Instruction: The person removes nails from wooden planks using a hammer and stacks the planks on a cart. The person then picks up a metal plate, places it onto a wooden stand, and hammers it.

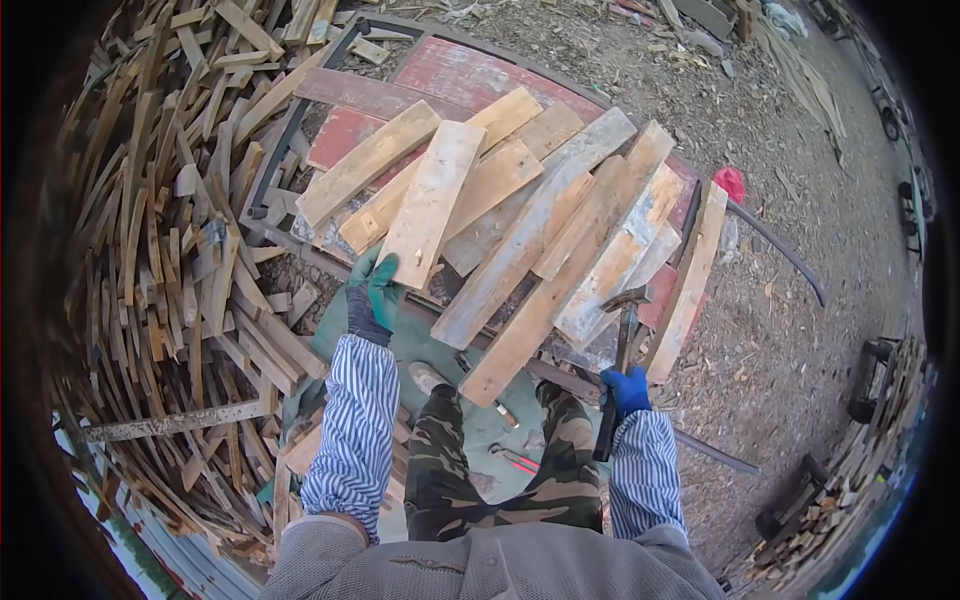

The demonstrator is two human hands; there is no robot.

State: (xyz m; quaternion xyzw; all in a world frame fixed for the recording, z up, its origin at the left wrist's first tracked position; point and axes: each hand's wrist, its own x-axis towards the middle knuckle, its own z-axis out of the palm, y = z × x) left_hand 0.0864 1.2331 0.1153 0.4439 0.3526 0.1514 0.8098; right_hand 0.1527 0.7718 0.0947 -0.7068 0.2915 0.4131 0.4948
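Head view of a person at a low metal-framed platform (285,140) bearing red-painted boards (480,75) and overlapping loose planks (540,260). The left hand (376,287), gloved in green, is closed on the near corner of a pale short plank (432,190), which lies uppermost on the platform's left part; the end grip probably allows it to be steered without disturbing those beneath. The right hand (627,390), gloved in blue, is wrapped around the handle of a hammer (622,345), whose head points away from the body, near the planks; gripping partway along the shaft presumably favours control over reach. The hands are well apart; both forearms, in striped sleeves (358,420), extend forward, one on either side of the camouflage trousers (450,460).
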